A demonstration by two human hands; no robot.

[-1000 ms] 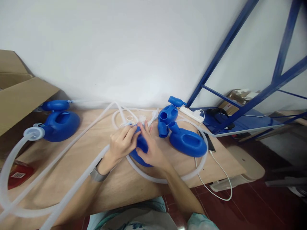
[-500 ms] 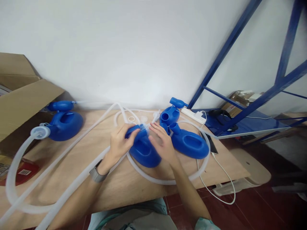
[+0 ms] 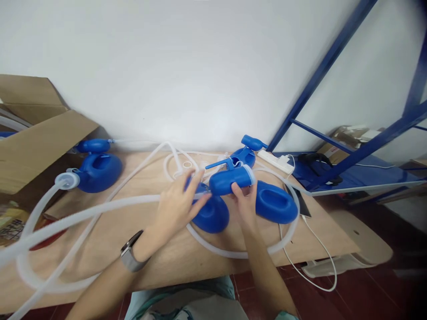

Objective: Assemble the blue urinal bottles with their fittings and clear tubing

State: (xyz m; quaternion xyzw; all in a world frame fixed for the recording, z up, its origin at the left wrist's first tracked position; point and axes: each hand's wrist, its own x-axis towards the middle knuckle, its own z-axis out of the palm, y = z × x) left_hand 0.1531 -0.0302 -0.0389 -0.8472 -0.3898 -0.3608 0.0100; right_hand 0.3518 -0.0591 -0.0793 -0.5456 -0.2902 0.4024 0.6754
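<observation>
My right hand (image 3: 246, 200) grips a blue cylindrical cup (image 3: 230, 180) with a clear rim and a thin blue handle strap. My left hand (image 3: 178, 202) is beside it, thumb and fingers apart, over the neck of a blue bottle (image 3: 211, 215); whether it touches the neck or a small clear part there is hidden. A translucent hose (image 3: 126, 202) passes behind the left hand. To the right lies another blue bottle (image 3: 276, 202), and one more (image 3: 244, 156) stands behind the cup.
At the left are a blue bottle with hose (image 3: 103, 173), its clear cap (image 3: 67, 180) and an open cardboard box (image 3: 43, 146). A white power strip (image 3: 275, 162), a blue metal rack (image 3: 320, 75) and a white ring (image 3: 187, 164) are also in view.
My right hand has taken hold of the blue cup, which is now raised over the bottles. My left hand has opened its grasp at the bottle neck. The hose at left has lifted.
</observation>
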